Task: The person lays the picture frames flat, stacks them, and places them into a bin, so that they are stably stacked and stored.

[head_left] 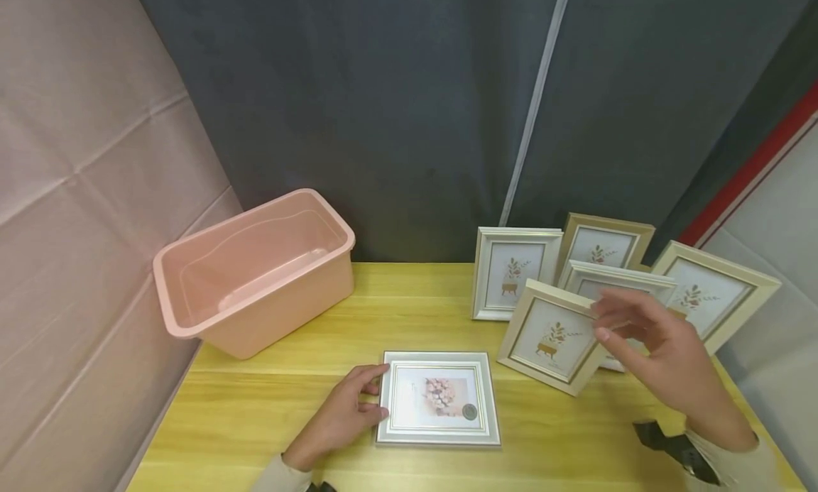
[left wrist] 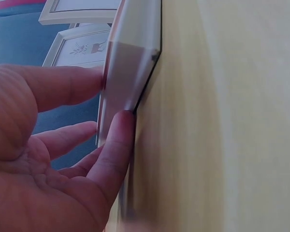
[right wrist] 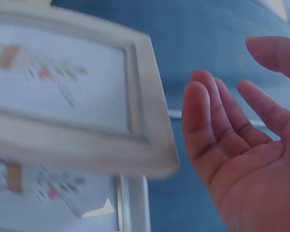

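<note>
Left hand (head_left: 341, 414): rests on the tabletop (head_left: 287, 407) near its front edge, fingers fairly straight; fingertips (left wrist: 123, 121) touch the left edge of the silver frame, nothing clasped.
Silver frame (head_left: 439, 398): lies flat, face up, at the middle of the front edge; a flower print under the glass and a small round grey sticker at the print's lower right corner.
Right hand (head_left: 658, 353): raised above the right side of the tabletop, fingers spread and relaxed, grasping nothing; it hovers just beside the top edge of the nearest cream frame.
Cream frame, nearest (head_left: 552, 336): stands tilted, right of centre, with a plant print.
Other standing frames: a white one (head_left: 511, 270) toward the back edge, a tan one (head_left: 603, 242) behind, a white one (head_left: 623, 279) partly hidden by the right hand, a cream one (head_left: 712, 293) at the right edge.
Pink bin (head_left: 255, 272): open top, at the back left corner, overhanging the left edge.
Backdrop: dark curtain (head_left: 383, 108) behind the back edge.
</note>
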{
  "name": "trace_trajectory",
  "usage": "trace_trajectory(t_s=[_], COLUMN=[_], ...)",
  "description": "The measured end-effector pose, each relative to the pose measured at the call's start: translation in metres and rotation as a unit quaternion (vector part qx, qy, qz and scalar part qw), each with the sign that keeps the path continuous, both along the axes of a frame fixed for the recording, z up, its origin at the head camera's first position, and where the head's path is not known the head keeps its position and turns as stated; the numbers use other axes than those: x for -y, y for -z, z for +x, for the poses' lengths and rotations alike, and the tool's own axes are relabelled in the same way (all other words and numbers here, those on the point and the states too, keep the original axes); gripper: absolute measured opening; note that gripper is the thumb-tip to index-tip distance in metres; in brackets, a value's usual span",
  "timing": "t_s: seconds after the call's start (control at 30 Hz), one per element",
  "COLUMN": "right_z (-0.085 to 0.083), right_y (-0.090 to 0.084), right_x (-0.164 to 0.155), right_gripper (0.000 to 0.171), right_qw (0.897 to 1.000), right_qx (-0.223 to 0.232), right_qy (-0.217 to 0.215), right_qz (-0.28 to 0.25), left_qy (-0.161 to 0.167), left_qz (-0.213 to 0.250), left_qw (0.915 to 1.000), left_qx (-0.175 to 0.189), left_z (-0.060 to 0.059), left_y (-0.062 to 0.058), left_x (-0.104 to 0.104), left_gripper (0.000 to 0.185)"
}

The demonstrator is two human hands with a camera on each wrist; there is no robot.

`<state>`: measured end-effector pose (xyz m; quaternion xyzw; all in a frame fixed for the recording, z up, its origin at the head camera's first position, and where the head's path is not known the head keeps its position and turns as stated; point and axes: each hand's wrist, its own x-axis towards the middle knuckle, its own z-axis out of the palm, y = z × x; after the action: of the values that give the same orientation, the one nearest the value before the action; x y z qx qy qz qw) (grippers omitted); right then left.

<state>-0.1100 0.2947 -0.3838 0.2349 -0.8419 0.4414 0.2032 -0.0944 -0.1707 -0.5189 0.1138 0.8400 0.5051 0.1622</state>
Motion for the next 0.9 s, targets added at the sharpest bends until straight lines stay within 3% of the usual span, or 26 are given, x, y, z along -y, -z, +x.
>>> trace_trajectory(t_s=[0.23,0.43,0.6,0.9], right_z=[-0.017,-0.032,-0.042,-0.055], right_y=[-0.013,-0.009,-0.004,0.015], right_x=[-0.029,-0.048,-0.061,-0.082], right_gripper=[0.06,0.052,0.047,0.052], right_qw=[0.997,0.991,0.98,0.969], right_qx=[-0.004,0.006,0.046,0.1], right_qy=[0.076,0.134,0.193,0.217], right_qz=[-0.021,-0.014,0.015,0.055], left_qy=[-0.004,-0.006,-0.009,-0.008], left_qz=[-0.003,-0.001,0.002,0.009], left_qw=[1.0,1.0,1.0,0.9999], left_qx=[-0.002,-0.003,0.0,0.008], left_z=[-0.001,-0.001,-0.001,0.0], left_y=[0.001,0.002,0.003,0.003], left_x=[0.0,0.001,0.002,0.001], left_gripper=[0.073,0.073,0.073,0.073])
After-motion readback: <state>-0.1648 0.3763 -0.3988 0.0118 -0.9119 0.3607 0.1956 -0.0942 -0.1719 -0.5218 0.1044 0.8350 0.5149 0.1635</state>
